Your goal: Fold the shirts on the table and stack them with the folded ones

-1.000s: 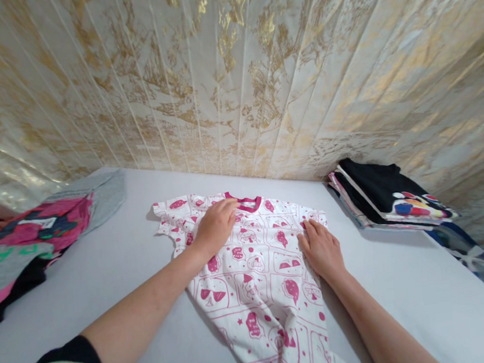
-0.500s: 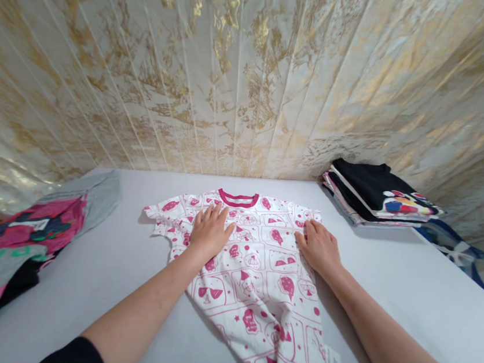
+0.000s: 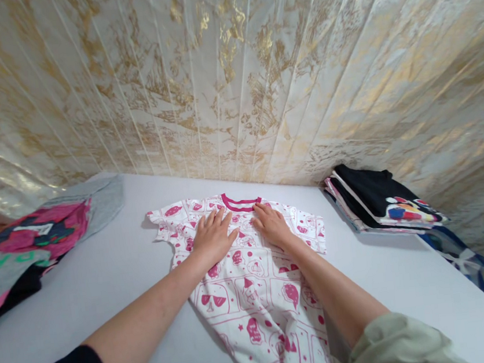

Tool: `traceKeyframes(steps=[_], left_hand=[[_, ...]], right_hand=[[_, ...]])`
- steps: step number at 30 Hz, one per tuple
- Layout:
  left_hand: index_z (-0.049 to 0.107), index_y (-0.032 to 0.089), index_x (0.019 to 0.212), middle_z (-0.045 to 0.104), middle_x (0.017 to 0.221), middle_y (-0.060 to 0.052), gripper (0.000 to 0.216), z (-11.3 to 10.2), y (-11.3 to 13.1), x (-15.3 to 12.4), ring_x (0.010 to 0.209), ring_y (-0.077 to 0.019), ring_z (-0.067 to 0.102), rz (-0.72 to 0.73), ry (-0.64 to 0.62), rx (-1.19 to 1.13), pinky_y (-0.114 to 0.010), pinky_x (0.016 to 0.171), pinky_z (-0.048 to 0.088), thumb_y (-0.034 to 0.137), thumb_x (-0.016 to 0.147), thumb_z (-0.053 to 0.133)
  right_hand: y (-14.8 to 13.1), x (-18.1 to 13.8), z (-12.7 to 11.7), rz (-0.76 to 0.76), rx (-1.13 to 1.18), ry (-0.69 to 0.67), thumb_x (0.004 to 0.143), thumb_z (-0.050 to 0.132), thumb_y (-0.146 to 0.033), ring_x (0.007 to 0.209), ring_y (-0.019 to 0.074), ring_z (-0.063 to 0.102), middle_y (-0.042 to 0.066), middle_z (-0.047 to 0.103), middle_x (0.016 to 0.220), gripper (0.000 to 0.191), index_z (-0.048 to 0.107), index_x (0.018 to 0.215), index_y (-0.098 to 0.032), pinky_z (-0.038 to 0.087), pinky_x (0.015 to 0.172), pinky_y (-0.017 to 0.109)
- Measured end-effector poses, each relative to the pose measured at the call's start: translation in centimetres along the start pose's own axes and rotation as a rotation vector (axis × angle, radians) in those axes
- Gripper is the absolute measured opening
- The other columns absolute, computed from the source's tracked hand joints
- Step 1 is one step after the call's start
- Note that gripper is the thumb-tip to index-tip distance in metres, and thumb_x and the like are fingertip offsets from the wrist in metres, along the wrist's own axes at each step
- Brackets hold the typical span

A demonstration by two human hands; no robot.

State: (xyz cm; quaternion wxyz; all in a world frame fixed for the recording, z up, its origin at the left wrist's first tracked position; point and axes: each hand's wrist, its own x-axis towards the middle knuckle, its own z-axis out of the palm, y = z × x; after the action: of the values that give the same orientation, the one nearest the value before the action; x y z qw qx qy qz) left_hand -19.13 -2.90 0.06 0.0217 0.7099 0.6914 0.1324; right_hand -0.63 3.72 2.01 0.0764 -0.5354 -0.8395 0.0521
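Note:
A white T-shirt [image 3: 256,302] with pink ice-cream and sunglasses prints and a pink neckband lies spread before me, its collar toward the wall. Its upper part is fairly flat, while folds gather lower down near the hem. My left hand [image 3: 213,238] rests on the chest to the left of the collar, fingers spread. Just below the collar's right end, my right hand [image 3: 272,224] lies palm down with its fingers stretched out. Neither hand grips the cloth.
Loose clothes [image 3: 43,239] in grey, pink and black are heaped at the left on the white table [image 3: 151,308]. A folded stack [image 3: 375,195] with a black garment on top sits at the right, above a blue item [image 3: 460,255] beyond the table edge. A gold-patterned curtain [image 3: 223,90] hangs behind.
My right hand has moved left from the shirt's right sleeve to below the collar, and that sleeve now lies flatter. My left hand has stayed on the chest.

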Motion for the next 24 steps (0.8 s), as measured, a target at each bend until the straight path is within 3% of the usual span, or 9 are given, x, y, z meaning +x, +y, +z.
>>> traceKeyframes(steps=[3, 8, 19, 24], left_hand=[[0.042, 0.026, 0.144, 0.034, 0.156, -0.008, 0.057, -0.2, -0.5, 0.5, 0.145, -0.0294, 0.025, -0.03, 0.001, 0.003, -0.051, 0.116, 0.016, 0.053, 0.095, 0.035], [0.041, 0.026, 0.145, 0.033, 0.156, -0.009, 0.058, -0.5, -2.6, 1.8, 0.144, -0.0323, 0.026, -0.14, 0.006, 0.015, -0.051, 0.114, 0.02, 0.054, 0.095, 0.032], [0.036, 0.016, 0.148, 0.024, 0.159, -0.012, 0.067, -0.7, -3.3, 2.0, 0.146, -0.033, 0.021, -0.159, -0.017, 0.026, -0.048, 0.116, 0.018, 0.055, 0.093, 0.035], [0.042, 0.016, 0.144, 0.032, 0.156, -0.015, 0.064, -1.1, -2.6, 1.3, 0.144, -0.0343, 0.024, -0.121, 0.035, 0.029, -0.051, 0.116, 0.018, 0.053, 0.091, 0.042]], right_hand=[[0.8, 1.2, 1.3, 0.131, -0.047, 0.029, 0.1, 0.027, -0.046, 0.145, 0.0205, 0.02, 0.005, 0.026, 0.158, 0.057, 0.028, 0.151, -0.021, 0.016, 0.116, 0.044], [2.9, 1.6, 1.3, 0.253, -0.089, 0.047, 0.099, 0.023, -0.045, 0.143, 0.0218, 0.024, 0.007, 0.029, 0.157, 0.058, 0.03, 0.151, -0.019, 0.017, 0.116, 0.042], [3.3, 1.0, 1.6, 0.3, -0.069, 0.123, 0.098, 0.026, -0.042, 0.141, 0.0239, 0.028, 0.009, 0.034, 0.154, 0.057, 0.035, 0.148, -0.016, 0.019, 0.115, 0.04], [3.5, 0.8, 1.8, 0.292, -0.047, 0.218, 0.097, 0.033, -0.037, 0.137, 0.0257, 0.034, 0.015, 0.04, 0.15, 0.053, 0.041, 0.143, -0.011, 0.024, 0.113, 0.04]])
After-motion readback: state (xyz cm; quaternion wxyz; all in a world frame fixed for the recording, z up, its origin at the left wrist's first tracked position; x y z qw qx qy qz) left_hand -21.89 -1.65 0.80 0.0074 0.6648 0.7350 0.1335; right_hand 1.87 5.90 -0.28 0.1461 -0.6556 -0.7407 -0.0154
